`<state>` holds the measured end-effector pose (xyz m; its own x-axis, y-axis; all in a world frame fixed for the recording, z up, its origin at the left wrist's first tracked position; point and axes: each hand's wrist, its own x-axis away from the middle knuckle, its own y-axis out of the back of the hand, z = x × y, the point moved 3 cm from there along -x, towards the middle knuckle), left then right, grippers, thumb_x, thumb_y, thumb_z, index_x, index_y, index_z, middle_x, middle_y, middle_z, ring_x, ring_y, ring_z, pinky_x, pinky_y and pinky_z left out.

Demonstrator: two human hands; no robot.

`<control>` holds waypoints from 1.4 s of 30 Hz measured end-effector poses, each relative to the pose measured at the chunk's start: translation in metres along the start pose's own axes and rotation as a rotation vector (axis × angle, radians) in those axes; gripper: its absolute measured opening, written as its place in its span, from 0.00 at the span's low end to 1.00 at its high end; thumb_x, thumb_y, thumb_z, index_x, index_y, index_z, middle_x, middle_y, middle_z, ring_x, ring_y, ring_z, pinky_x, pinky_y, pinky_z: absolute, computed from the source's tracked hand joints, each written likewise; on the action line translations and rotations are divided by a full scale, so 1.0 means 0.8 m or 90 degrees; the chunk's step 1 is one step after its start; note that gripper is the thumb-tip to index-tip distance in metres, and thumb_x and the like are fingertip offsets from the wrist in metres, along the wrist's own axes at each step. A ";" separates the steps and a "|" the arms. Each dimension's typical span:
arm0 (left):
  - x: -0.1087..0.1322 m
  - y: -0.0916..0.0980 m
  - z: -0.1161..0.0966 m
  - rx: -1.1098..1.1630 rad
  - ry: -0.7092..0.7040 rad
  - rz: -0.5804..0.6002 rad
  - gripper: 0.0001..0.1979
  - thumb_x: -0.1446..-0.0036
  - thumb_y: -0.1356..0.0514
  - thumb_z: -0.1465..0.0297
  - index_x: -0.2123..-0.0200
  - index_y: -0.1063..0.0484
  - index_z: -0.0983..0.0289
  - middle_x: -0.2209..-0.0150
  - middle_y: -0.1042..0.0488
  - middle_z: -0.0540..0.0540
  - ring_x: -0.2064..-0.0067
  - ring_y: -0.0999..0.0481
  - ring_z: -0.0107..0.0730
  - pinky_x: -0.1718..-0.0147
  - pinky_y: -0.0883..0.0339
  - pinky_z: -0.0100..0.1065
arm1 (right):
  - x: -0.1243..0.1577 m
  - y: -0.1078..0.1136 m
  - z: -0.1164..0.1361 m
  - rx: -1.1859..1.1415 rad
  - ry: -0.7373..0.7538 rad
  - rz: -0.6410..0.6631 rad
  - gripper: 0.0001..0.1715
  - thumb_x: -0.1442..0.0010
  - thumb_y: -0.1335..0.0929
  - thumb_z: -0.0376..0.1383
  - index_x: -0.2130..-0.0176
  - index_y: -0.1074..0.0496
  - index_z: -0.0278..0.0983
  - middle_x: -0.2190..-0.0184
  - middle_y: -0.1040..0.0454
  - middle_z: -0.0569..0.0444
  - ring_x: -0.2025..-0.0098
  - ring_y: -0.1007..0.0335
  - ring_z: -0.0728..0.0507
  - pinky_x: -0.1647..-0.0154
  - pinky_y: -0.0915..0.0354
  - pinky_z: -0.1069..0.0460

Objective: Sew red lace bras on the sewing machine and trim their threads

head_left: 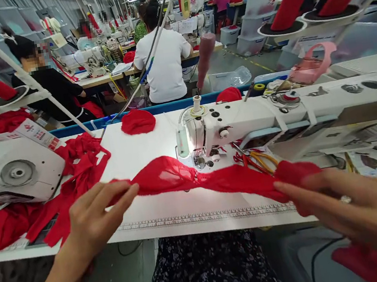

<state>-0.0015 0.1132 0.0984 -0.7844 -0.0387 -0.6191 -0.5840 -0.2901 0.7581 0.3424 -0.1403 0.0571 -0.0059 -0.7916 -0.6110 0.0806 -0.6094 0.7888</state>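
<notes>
A long strip of red fabric (187, 179) stretches across the white sewing table (157, 212), running under the needle area of the white sewing machine (278, 117). My left hand (96, 217) pinches the strip's left end, fingers pressed together. My right hand (357, 209) grips the right end, where the red cloth bunches up above the table's front edge. Orange-handled scissors (261, 160) lie beside the machine base, just behind the strip.
A heap of red fabric pieces (73, 178) lies at the left beside a second white machine (14, 173). A small red bundle (137, 121) sits at the table's back. Red thread cones (291, 1) stand upper right. Other people sit at machines behind.
</notes>
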 end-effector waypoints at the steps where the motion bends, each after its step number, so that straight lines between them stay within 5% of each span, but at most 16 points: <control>1: 0.014 -0.004 -0.011 -0.017 -0.017 0.012 0.19 0.41 0.42 0.85 0.50 0.26 0.62 0.61 0.23 0.57 0.63 0.26 0.34 0.64 0.31 0.36 | 0.009 -0.007 0.007 0.003 0.030 0.024 0.27 0.35 0.34 0.29 0.44 0.29 0.57 0.71 0.25 0.56 0.72 0.31 0.51 0.69 0.36 0.56; 6: 0.069 -0.061 -0.072 0.112 0.039 0.122 0.12 0.36 0.43 0.78 0.51 0.28 0.66 0.59 0.23 0.60 0.58 0.24 0.39 0.60 0.28 0.40 | 0.032 -0.062 0.042 -0.069 0.092 0.149 0.17 0.35 0.34 0.31 0.47 0.27 0.40 0.57 0.25 0.46 0.57 0.28 0.43 0.58 0.29 0.48; 12: 0.019 -0.131 -0.108 0.301 0.029 0.100 0.17 0.34 0.48 0.81 0.44 0.34 0.68 0.51 0.25 0.61 0.49 0.26 0.35 0.51 0.27 0.36 | -0.031 -0.130 0.094 -0.223 0.121 0.152 0.22 0.34 0.40 0.26 0.43 0.31 0.36 0.49 0.26 0.46 0.45 0.31 0.42 0.43 0.31 0.46; 18: 0.017 -0.205 -0.113 0.161 0.236 0.269 0.30 0.33 0.47 0.58 0.35 0.44 0.70 0.35 0.39 0.69 0.33 0.42 0.53 0.36 0.43 0.57 | -0.035 -0.194 0.091 -0.142 0.030 0.245 0.28 0.32 0.36 0.40 0.37 0.38 0.33 0.38 0.34 0.40 0.34 0.41 0.35 0.35 0.40 0.36; 24: 0.024 -0.198 -0.117 0.190 0.271 0.255 0.31 0.32 0.48 0.57 0.34 0.46 0.69 0.34 0.40 0.68 0.31 0.44 0.49 0.34 0.45 0.54 | -0.033 -0.179 0.077 -0.216 0.006 0.255 0.26 0.31 0.37 0.40 0.37 0.38 0.38 0.38 0.33 0.45 0.35 0.40 0.38 0.35 0.41 0.37; 29: 0.012 -0.181 -0.134 0.203 0.177 0.175 0.21 0.31 0.48 0.67 0.39 0.37 0.71 0.41 0.30 0.66 0.36 0.34 0.45 0.36 0.39 0.48 | -0.072 -0.179 0.080 -0.245 -0.091 0.235 0.15 0.29 0.42 0.35 0.52 0.28 0.38 0.56 0.24 0.47 0.54 0.29 0.42 0.53 0.34 0.47; 34: 0.023 -0.181 -0.167 0.212 0.143 0.229 0.33 0.36 0.46 0.51 0.38 0.37 0.70 0.39 0.33 0.68 0.34 0.38 0.51 0.36 0.40 0.54 | -0.099 -0.214 0.073 -0.204 -0.235 0.379 0.10 0.33 0.34 0.44 0.61 0.30 0.40 0.70 0.25 0.56 0.70 0.32 0.46 0.71 0.46 0.52; 42: 0.034 -0.182 -0.172 0.171 0.130 0.259 0.36 0.36 0.49 0.47 0.35 0.40 0.65 0.34 0.37 0.63 0.32 0.41 0.51 0.34 0.47 0.54 | -0.116 -0.230 0.060 -0.249 -0.343 0.448 0.12 0.40 0.29 0.44 0.66 0.32 0.41 0.76 0.28 0.60 0.74 0.35 0.47 0.72 0.54 0.53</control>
<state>0.0911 0.0230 -0.0572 -0.9178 -0.2896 -0.2715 -0.2954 0.0415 0.9545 0.2805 0.0432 -0.0284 -0.2777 -0.9432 0.1821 0.5661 -0.0075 0.8243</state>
